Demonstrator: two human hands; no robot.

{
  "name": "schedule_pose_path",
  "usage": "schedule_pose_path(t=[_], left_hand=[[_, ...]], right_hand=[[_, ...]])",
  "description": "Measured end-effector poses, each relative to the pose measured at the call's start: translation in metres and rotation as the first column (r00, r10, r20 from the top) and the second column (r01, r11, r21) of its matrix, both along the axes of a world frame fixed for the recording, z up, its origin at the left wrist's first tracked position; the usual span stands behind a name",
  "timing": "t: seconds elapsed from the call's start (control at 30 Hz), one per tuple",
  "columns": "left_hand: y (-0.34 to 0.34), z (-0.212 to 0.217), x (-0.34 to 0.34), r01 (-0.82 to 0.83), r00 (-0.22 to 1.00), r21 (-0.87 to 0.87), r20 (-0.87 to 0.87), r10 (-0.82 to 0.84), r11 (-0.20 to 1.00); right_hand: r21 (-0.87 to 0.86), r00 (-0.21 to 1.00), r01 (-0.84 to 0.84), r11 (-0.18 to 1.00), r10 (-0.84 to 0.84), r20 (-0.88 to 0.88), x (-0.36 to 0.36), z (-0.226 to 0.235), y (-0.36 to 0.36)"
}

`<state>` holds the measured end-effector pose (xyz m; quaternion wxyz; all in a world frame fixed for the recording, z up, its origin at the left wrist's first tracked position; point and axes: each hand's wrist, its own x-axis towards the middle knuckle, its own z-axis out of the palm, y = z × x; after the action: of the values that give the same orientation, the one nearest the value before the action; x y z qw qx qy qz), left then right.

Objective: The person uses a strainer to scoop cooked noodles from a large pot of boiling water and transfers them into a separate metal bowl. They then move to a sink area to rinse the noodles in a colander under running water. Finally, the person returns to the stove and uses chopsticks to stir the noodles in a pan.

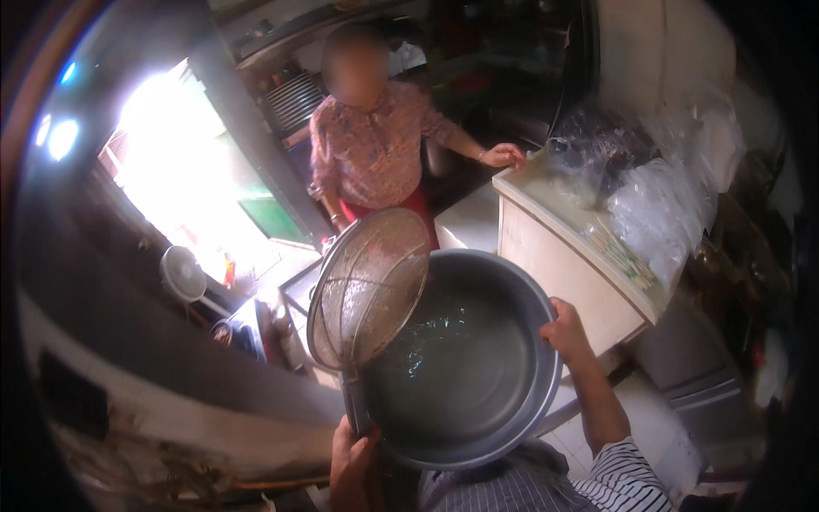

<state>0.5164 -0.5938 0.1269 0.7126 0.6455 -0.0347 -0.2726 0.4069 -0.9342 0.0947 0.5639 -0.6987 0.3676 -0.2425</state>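
Close to the person's body, at the near middle of the scene, a wide grey basin (478,375) is held with its open side up and toward the wearer. The right hand (565,331) is clenched on the basin's right rim, fingers bent over the edge. The left hand (351,448) grasps the dark handle of a round mesh strainer (371,286); whether it also bears on the basin cannot be told. The strainer stands tilted, its mesh toward the far left, and overlaps the basin's left rim. Bright glints show on the basin's inner surface. A striped sleeve (623,478) covers the person's right upper arm.

Far beyond the basin stands a co-worker (367,149) in a patterned top, one hand resting at the far corner of a pale worktop (546,192) on the right. Clear and white plastic bags (653,213) lie on that worktop, toward its right side. Far left, strong light fills a doorway (179,145), and a round white object (182,273) sits nearer, below it.
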Motion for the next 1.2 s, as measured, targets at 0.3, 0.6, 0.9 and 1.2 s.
schedule_pose_path(t=[0.3,0.6,0.9,1.2], left_hand=[[-0.120,-0.005,0.237,0.301,0.918,0.339,0.151,-0.367,0.891],[-0.216,-0.014,0.420,0.334,0.852,0.419,0.249,-0.461,0.844],[-0.335,-0.020,0.567,0.295,0.880,0.448,0.217,-0.423,0.844],[-0.506,-0.029,0.679,0.467,0.882,0.131,0.005,-0.472,0.874]], right_hand=[[-0.022,0.963,0.265,0.964,-0.266,-0.044,0.113,0.018,-0.083],[0.051,0.913,0.400,0.915,-0.403,0.057,0.266,-0.015,-0.153],[0.027,0.890,0.454,0.891,-0.455,0.036,0.404,-0.032,-0.261],[0.240,0.761,0.564,0.790,-0.610,0.222,0.486,-0.060,-0.367]])
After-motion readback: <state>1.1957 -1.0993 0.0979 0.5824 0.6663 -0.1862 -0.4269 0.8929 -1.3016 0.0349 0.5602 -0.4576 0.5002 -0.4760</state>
